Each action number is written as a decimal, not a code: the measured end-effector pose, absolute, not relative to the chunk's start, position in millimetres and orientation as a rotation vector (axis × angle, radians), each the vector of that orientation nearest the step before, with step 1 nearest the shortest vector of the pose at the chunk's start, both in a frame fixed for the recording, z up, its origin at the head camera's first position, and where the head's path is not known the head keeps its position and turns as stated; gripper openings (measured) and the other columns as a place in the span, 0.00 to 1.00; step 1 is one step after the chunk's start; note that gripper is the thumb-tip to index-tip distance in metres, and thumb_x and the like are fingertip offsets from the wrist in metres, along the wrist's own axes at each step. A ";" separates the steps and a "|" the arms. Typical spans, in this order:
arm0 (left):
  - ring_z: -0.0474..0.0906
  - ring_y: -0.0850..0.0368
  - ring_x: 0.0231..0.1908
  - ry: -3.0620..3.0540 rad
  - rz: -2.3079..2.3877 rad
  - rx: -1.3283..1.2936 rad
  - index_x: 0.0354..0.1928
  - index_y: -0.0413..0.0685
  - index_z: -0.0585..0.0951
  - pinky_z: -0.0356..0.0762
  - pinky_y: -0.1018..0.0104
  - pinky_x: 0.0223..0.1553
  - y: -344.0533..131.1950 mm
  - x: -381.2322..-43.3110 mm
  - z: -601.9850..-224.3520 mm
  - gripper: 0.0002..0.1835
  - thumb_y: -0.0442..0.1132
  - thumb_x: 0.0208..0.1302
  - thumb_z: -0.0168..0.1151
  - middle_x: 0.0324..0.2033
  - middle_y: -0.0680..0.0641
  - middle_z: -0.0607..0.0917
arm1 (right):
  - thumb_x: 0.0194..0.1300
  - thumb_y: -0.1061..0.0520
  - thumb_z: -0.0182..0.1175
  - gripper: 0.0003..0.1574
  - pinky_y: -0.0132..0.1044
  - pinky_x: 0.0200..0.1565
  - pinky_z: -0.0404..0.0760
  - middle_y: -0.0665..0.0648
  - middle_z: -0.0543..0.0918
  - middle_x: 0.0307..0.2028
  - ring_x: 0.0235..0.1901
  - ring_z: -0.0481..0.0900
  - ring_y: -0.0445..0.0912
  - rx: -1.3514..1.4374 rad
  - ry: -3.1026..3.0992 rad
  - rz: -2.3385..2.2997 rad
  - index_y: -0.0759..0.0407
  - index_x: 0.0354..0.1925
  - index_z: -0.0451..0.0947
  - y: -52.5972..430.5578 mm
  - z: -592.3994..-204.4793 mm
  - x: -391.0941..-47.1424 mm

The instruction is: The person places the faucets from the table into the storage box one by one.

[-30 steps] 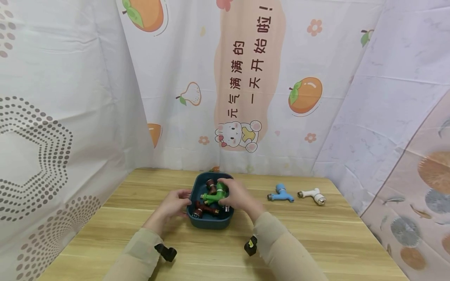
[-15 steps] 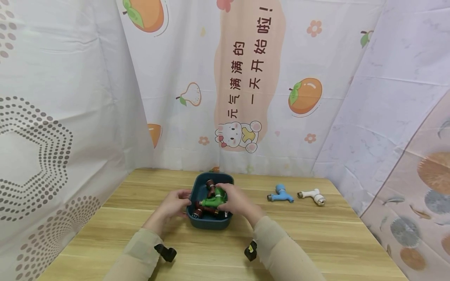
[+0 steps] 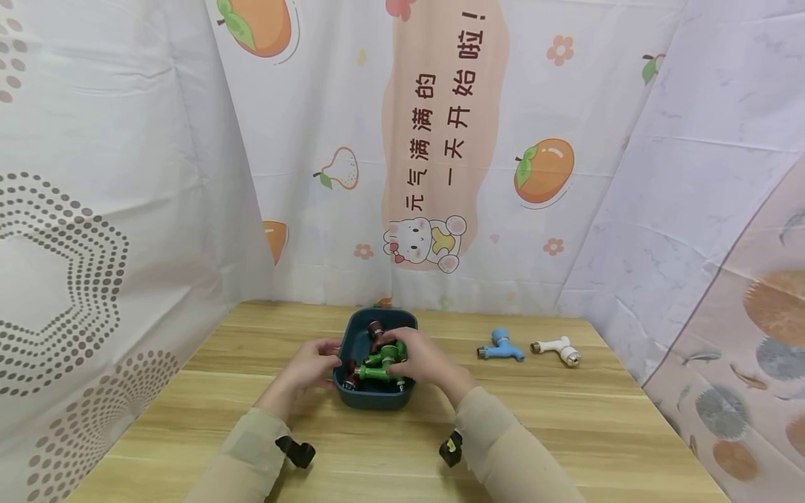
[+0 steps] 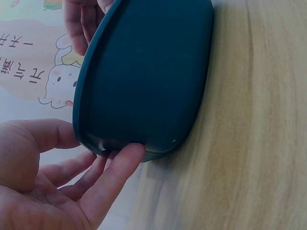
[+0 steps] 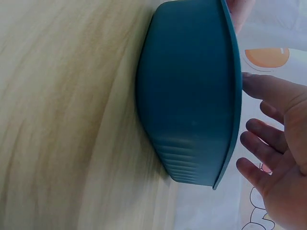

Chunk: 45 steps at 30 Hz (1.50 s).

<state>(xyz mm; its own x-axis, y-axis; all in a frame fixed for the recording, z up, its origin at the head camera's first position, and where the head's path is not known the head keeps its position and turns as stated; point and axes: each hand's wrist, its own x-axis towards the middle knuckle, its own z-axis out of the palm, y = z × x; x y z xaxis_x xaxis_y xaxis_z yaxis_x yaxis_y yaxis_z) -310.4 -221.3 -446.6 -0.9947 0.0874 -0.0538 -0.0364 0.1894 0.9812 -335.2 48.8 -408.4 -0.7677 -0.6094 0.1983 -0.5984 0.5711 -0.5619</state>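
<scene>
A dark teal plastic basket stands on the table, holding green and dark red water taps. My left hand grips the basket's left side; in the left wrist view its thumb reaches the rim and a finger lies on the outer wall. Over the basket's right part is my right hand, its fingers around the top of a green tap. The right wrist view shows those fingers apart with nothing visible between them; the wall hides the taps. A dark red tap lies at the back of the basket.
To the right of the basket, a blue tap and a white tap lie on the wooden table. Printed cloth curtains hang behind the table and on both sides.
The right hand has lowered the green tap into the basket and shifted it toward the front, over the dark red one. The left hand has stayed at the basket's side.
</scene>
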 end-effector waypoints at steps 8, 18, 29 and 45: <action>0.81 0.41 0.49 2.344 1.939 0.047 0.68 0.32 0.72 0.87 0.48 0.31 -221.4 -308.9 -445.2 0.27 0.27 0.67 0.56 0.56 0.31 0.77 | 0.61 0.53 0.75 0.39 0.53 0.66 0.71 0.57 0.78 0.63 0.65 0.71 0.52 -1.016 2.801 -0.945 0.59 0.67 0.75 53.1 -406.1 -333.1; 0.81 0.41 0.49 2.350 1.934 0.053 0.69 0.33 0.72 0.86 0.48 0.30 -221.5 -308.5 -445.3 0.26 0.27 0.68 0.56 0.57 0.30 0.76 | 0.60 0.50 0.76 0.38 0.52 0.66 0.71 0.52 0.80 0.61 0.64 0.72 0.51 -1.024 2.835 -0.924 0.55 0.66 0.76 57.5 -405.2 -334.9; 0.81 0.43 0.46 2.346 1.936 0.052 0.69 0.33 0.72 0.87 0.48 0.31 -221.8 -308.2 -444.3 0.27 0.27 0.68 0.56 0.56 0.30 0.76 | 0.61 0.52 0.75 0.36 0.54 0.64 0.73 0.57 0.79 0.62 0.63 0.73 0.56 -1.054 2.812 -0.981 0.57 0.65 0.76 64.0 -400.5 -334.0; 0.80 0.43 0.48 2.355 1.919 0.041 0.69 0.33 0.71 0.87 0.49 0.31 -222.2 -308.9 -444.6 0.27 0.27 0.67 0.56 0.56 0.31 0.76 | 0.61 0.52 0.74 0.38 0.53 0.68 0.68 0.57 0.74 0.67 0.68 0.69 0.54 -0.985 2.861 -1.046 0.54 0.67 0.74 84.0 -384.3 -338.4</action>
